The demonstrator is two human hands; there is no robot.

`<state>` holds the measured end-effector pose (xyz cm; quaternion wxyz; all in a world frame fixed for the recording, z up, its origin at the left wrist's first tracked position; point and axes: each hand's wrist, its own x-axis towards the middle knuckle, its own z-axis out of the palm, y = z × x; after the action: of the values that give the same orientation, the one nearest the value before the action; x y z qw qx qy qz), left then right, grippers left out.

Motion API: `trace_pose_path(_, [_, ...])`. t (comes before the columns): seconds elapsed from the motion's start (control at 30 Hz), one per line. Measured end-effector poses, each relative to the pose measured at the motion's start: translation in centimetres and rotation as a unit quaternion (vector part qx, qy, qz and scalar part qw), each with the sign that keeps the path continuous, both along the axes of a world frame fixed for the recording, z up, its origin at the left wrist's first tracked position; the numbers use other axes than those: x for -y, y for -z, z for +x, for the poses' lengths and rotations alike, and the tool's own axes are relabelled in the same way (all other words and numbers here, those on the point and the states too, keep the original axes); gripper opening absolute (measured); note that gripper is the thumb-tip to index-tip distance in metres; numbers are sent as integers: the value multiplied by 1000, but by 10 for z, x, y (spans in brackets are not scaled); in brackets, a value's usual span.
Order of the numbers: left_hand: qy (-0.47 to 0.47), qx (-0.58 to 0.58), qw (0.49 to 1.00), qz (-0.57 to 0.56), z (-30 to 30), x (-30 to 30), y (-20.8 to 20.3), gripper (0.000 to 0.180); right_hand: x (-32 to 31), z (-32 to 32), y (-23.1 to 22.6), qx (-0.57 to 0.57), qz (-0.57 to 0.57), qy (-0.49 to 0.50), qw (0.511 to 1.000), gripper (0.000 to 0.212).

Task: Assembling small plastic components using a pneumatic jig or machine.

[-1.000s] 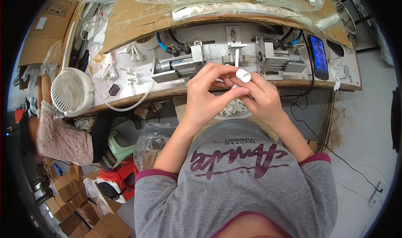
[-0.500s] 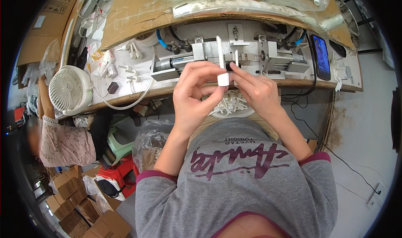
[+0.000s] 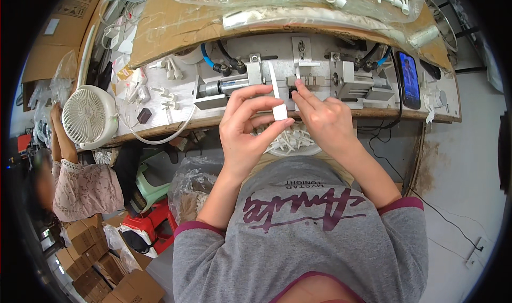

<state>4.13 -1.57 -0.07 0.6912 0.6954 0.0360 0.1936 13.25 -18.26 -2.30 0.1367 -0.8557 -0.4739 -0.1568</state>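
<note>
My left hand (image 3: 246, 115) pinches a white plastic part with a long flat stem (image 3: 274, 79) and a short, wider block-like end. The stem points up and away from me, over the bench. To its right, my right hand (image 3: 325, 116) reaches to the middle of a metal clamping fixture (image 3: 305, 80), fingers together and pointing away. A slim white plastic part (image 3: 298, 72) shows just beyond its fingertips; the thumb is hidden. Below both hands, a bowl (image 3: 272, 151) holds many similar white parts (image 3: 292, 140).
Pneumatic cylinders (image 3: 362, 81) with blue hoses flank the fixture. A lit phone (image 3: 408, 79) stands right. On the left are a white fan (image 3: 89, 116), loose white parts (image 3: 166, 97) and a dark block (image 3: 144, 116). A cardboard sheet (image 3: 176, 28) overhangs the bench. Another person (image 3: 85, 188) sits far left.
My right hand has moved slightly away from my left, and its slim part now sits lower against the fixture. The part in my left hand has shifted slightly left and toward me.
</note>
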Motion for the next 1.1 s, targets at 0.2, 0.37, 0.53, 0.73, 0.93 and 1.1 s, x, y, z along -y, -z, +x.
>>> trace_pose_path(0.2, [-11,7,998,58,-4,-2,-3,31,-3,7,-13,-39,-20,-29,999,21])
trace_pose_path(0.37, [-55,57,955,287,-5,-6,4,35,-27,57,-76,-68,112,-35,991,21])
trace_pose_path(0.53, [-69,49,879,468,4,9,20,27,-98,148,-121,107,61,46,991,28])
trace_pose_path(0.73, [-40,15,817,575,18,18,35,28,-142,213,-91,34,-134,93,986,27])
trace_pose_path(0.93, [-28,39,815,577,36,6,26,29,-118,213,-97,28,-53,51,997,20])
trace_pose_path(1.1, [-52,56,817,571,16,20,21,29,-93,195,-130,-93,158,6,983,44])
